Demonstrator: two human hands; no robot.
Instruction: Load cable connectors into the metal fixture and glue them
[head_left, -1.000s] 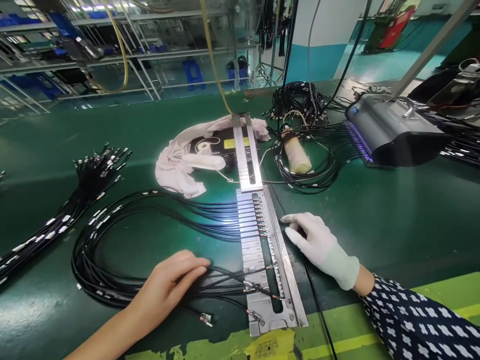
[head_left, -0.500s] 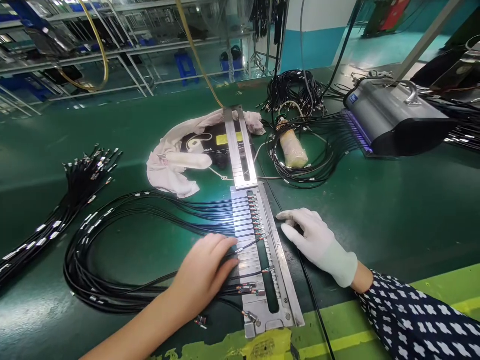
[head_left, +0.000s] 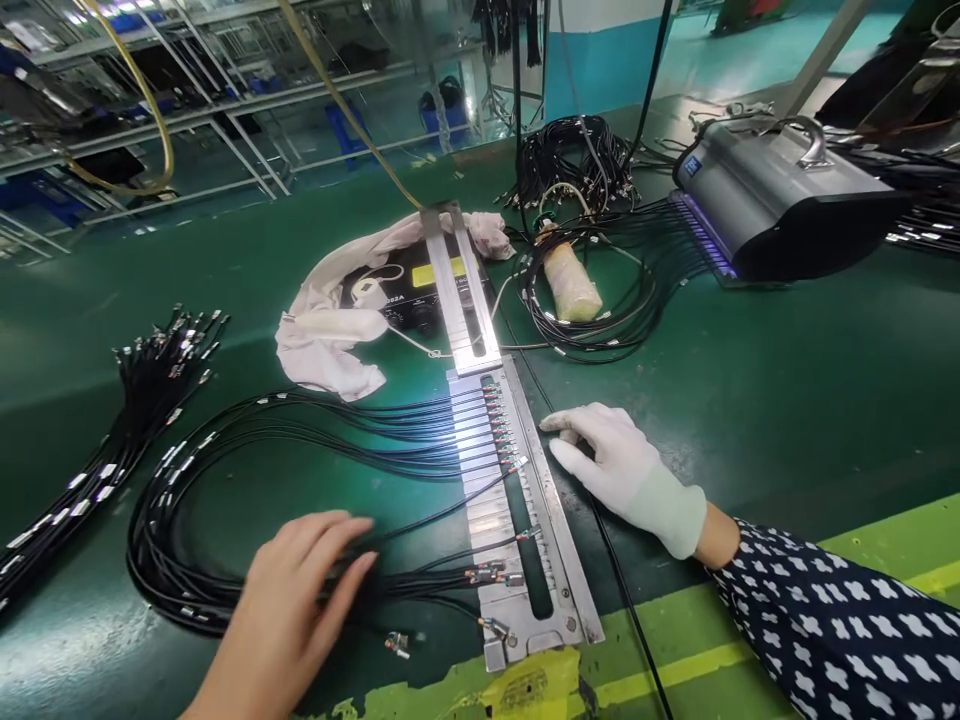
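Observation:
A metal fixture (head_left: 551, 540) with a slotted middle lies on the green table. Black cables (head_left: 405, 455) run into its upper slots from the left, their metal ends in a row. Lower down, several loose cable ends (head_left: 487, 574) rest across the plate. My bare left hand (head_left: 300, 590) is over the cable bundle left of the fixture, thumb and fingers apart, nothing visible between them. Beside the fixture's right edge is my gloved right hand (head_left: 611, 465), thumb and index finger apart, the other fingers curled, with no object seen in it.
Behind the fixture are a white cloth (head_left: 322, 350), a black box (head_left: 405, 300) and a bottle (head_left: 571, 285) inside coiled cables. A grey machine with purple light (head_left: 787, 200) stands at the back right. Another cable bundle (head_left: 150, 390) lies at the left.
My left hand has moved left and down, away from the fixture and the cable it was at. My right hand stays beside the fixture. The view has shifted slightly.

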